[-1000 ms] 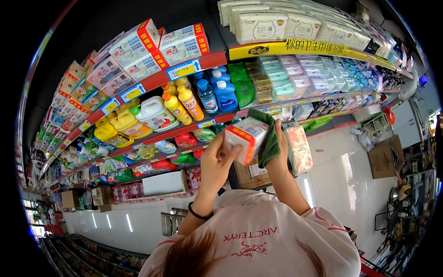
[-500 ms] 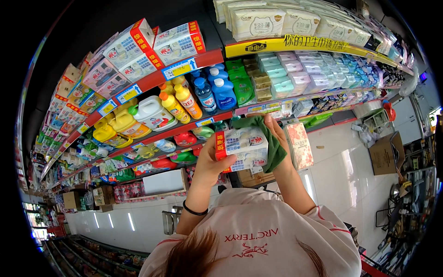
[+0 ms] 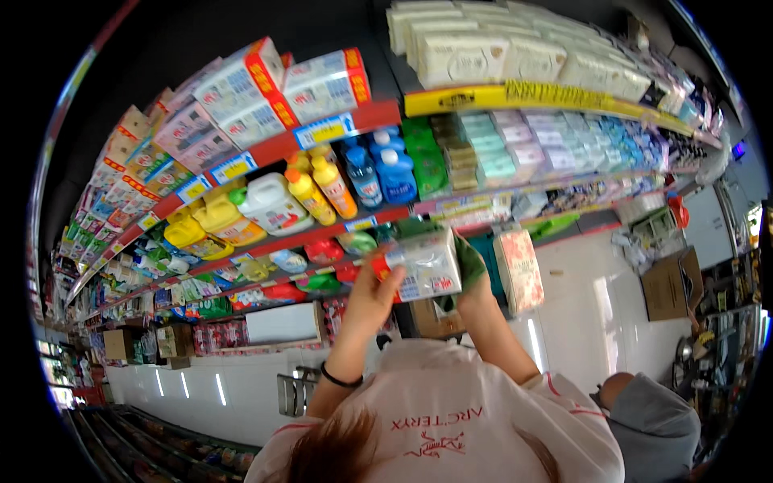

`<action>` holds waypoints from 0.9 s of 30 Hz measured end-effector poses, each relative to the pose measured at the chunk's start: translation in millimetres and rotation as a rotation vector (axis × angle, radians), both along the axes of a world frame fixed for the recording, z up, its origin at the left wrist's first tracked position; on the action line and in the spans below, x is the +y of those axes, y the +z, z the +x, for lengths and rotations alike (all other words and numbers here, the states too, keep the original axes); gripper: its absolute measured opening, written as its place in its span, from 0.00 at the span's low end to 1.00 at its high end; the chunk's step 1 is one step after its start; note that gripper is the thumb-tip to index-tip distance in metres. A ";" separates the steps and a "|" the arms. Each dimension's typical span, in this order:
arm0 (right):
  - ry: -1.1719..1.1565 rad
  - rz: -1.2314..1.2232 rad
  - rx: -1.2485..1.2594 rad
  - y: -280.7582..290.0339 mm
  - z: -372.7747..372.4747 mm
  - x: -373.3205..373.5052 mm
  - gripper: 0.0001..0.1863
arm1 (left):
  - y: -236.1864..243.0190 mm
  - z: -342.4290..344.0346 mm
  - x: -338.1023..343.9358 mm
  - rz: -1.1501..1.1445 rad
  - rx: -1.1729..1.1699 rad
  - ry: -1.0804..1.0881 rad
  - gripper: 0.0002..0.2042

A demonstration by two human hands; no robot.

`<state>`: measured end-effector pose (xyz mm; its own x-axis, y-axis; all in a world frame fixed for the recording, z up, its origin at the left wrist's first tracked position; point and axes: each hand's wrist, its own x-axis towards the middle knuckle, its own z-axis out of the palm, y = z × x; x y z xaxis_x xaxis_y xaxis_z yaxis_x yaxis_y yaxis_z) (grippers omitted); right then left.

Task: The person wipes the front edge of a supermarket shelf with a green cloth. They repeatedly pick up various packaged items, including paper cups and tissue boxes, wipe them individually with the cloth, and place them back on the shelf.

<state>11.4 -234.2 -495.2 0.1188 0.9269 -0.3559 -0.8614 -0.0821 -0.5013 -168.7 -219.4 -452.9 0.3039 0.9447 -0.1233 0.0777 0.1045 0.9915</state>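
Lower centre, a pale shirt bears red lettering. At centre, the left hand clamps the red-banded left end of a white box; the right hand, fingers mostly hidden, holds a green cloth against its right end. This looks like wiping; the next move calls for a steady left grip. Box print is blurred. Beyond, upper right, a yellow shelf strip carries dark lettering.

Hands close together, left thumb extended, forearms angled inward.
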 end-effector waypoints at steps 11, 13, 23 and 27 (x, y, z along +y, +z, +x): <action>0.021 0.290 -0.096 20.1 -10.5 -9.8 0.22 | -1.4 14.1 -6.3 -0.078 -0.187 -0.094 0.61; 0.015 0.314 -0.300 32.8 -19.1 -12.8 0.22 | -0.2 12.8 -6.7 -0.156 -0.277 -0.044 0.63; -0.109 0.415 -0.900 68.5 3.4 0.9 0.18 | 8.2 -4.3 -14.7 -0.221 -0.884 -0.427 0.55; -0.191 0.246 -1.103 53.6 10.8 12.9 0.14 | -20.0 -36.2 -37.2 -0.331 -0.986 -0.457 0.49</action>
